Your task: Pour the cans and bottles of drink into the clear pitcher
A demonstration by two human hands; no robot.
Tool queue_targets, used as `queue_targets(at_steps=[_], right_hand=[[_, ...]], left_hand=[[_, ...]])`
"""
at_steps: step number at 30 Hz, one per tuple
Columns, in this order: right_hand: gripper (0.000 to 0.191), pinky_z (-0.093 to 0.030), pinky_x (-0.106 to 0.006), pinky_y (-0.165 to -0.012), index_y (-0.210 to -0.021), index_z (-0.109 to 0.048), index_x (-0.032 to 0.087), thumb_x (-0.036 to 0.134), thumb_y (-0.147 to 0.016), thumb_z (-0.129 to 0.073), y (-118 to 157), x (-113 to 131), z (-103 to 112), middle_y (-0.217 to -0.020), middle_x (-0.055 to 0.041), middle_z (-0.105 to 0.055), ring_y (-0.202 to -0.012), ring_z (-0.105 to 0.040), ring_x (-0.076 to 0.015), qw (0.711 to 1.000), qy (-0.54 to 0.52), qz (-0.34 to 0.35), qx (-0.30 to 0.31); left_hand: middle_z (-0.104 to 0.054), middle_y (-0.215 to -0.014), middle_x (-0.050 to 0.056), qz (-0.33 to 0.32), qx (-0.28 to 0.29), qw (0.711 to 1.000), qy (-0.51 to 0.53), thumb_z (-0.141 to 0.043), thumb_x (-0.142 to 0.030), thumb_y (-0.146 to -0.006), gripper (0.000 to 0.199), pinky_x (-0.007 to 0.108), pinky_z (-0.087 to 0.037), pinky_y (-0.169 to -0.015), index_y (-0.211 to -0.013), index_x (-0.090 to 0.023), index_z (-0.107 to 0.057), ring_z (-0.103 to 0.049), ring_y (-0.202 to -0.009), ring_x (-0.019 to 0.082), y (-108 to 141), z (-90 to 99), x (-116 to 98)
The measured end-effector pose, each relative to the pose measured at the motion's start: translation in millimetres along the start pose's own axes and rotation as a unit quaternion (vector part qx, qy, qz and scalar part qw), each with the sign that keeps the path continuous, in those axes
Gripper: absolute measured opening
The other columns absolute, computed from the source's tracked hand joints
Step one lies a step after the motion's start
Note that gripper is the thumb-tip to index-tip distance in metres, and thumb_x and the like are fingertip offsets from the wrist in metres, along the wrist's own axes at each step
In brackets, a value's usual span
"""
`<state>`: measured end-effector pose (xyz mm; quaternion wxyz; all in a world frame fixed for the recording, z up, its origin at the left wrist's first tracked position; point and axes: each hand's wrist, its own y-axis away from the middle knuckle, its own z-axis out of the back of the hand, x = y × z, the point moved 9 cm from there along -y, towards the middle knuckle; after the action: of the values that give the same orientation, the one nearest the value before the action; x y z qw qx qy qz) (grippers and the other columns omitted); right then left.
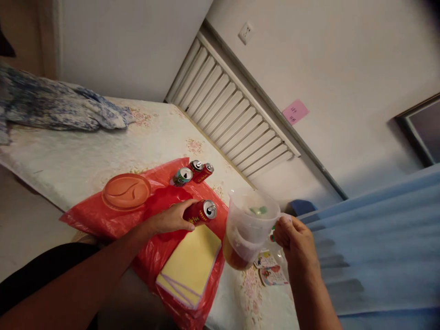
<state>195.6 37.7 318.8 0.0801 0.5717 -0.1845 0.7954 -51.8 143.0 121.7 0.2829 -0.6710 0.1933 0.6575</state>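
Observation:
My left hand [175, 217] is wrapped round a red drink can [197, 213] whose top is opened, above the red plastic bag. By its handle, my right hand [297, 238] grips a translucent plastic pitcher [252, 217] with brown liquid at the bottom and something green inside. The two are apart. Below the held can, a folded yellow cloth [191, 263] lies on the red plastic bag [154, 250]. Farther back stand a green can [181, 177], a dark can [196, 167] and another red can [204, 173].
An orange round lid [127, 190] lies on the bag at the left. Printed packets [271, 270] are beside the pitcher on the flowered tablecloth [161, 130]. A patterned cloth [65, 105] covers the table's far left. Behind stands a white radiator [233, 105]; a blue curtain [381, 238] hangs right.

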Motion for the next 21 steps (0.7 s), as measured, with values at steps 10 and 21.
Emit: queue_targets(at_steps=[10,21], right_hand=[[0.044,-0.017,-0.021,-0.042,-0.098,-0.068,0.022,0.051,-0.07,-0.084,9,-4,-2,-0.047,0.0115,-0.035,-0.039,-0.024,-0.0061,0.998,0.059,-0.024,0.007],[0.042,-0.016,-0.02,-0.042,-0.094,-0.071,0.02,0.051,-0.07,-0.085,-3,-2,-20,-0.049,0.0099,-0.037,-0.041,-0.024,-0.005,0.994,0.09,-0.032,0.053]], left_hand=[[-0.067,-0.131,0.007,-0.006,-0.025,0.999,0.045,-0.068,-0.02,-0.067,0.07,0.036,-0.053,-0.098,-0.134,-0.017,-0.049,-0.062,-0.122,0.03,-1,5.6,2],[-0.065,-0.135,0.008,-0.002,-0.052,0.998,0.025,-0.07,-0.022,-0.063,0.071,0.042,-0.049,-0.106,-0.132,-0.021,-0.052,-0.06,-0.127,0.031,-4,11.9,7]])
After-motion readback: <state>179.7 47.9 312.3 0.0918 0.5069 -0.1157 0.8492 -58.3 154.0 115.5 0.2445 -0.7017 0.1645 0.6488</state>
